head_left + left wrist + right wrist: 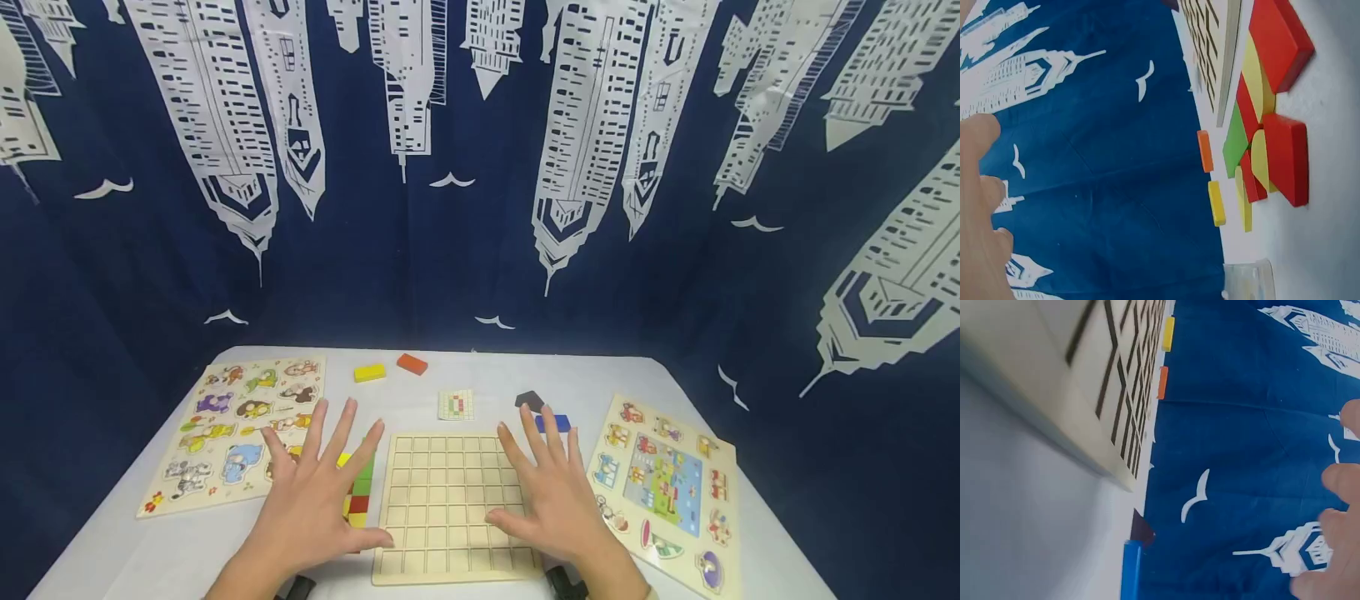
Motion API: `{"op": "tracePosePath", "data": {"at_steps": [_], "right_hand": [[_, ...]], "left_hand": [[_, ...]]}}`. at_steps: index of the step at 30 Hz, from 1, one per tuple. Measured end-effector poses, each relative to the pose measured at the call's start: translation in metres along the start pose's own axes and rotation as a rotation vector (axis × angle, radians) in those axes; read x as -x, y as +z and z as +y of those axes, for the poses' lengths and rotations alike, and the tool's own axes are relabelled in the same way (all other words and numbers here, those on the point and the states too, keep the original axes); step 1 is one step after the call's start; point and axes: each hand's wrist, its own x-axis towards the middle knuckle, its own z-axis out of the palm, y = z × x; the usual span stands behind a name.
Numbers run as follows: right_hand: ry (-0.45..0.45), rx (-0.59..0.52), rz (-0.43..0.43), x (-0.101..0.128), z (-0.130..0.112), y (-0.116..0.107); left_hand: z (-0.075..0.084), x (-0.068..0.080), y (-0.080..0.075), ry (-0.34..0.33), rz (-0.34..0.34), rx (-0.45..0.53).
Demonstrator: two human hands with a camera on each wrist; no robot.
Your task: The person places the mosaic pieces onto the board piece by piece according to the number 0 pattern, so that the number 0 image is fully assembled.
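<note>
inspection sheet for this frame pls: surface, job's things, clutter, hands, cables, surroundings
Surface: white table.
Job's things: empty wooden grid board; coloured blocks at its left edge, partly hidden by the left hand.
Clutter: yellow block, orange block, pattern card, dark block, blue block, animal puzzle, peg puzzle.
Hands: left hand and right hand open, fingers spread.
Cables: nothing seen.
Surroundings: navy skyscraper-print curtain.

Pale wood and painted blocks on a matt white tabletop

The grid board [450,500] is showing bare, matt pale wood; the coloured blocks [1272,144] are looking smoothly painted with a slight sheen; the backdrop [480,208] is hanging as printed blue cloth, creased.
</note>
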Motion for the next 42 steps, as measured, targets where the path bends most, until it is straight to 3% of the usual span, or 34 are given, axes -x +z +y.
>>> {"op": "tracePosePath", "data": {"at_steps": [3,5,7,9,12,16,19,28,35,42], "right_hand": [[0.080,-0.262,-0.051,0.005,0.009,-0.003],[0.178,-0.441,-0.080,0.011,0.017,-0.001],[0.285,-0.530,-0.107,0.015,0.023,0.004],[0.356,-0.524,-0.129,0.018,0.028,0.011],[0.362,-0.403,-0.151,0.016,0.031,0.019],[0.316,-0.340,-0.224,0.016,0.032,0.025],[0.298,-0.357,-0.284,0.017,0.034,0.027],[0.303,-0.368,-0.301,0.020,0.034,0.024],[0.311,-0.373,-0.302,0.021,0.035,0.025],[0.303,-0.374,-0.304,0.020,0.035,0.024]], "left_hand": [[-0.008,-0.001,0.005,-0.065,-0.042,0.085],[-0.016,-0.001,0.012,-0.150,-0.069,0.179],[-0.026,-0.001,0.023,-0.253,-0.082,0.278],[-0.035,-0.001,0.033,-0.343,-0.085,0.343],[-0.046,0.001,0.046,-0.413,-0.093,0.368],[-0.053,0.004,0.060,-0.374,-0.135,0.349],[-0.056,0.004,0.065,-0.340,-0.144,0.333],[-0.054,0.002,0.067,-0.330,-0.158,0.318],[-0.053,-0.001,0.067,-0.389,-0.156,0.364],[-0.054,-0.002,0.066,-0.513,-0.189,0.359]]}}
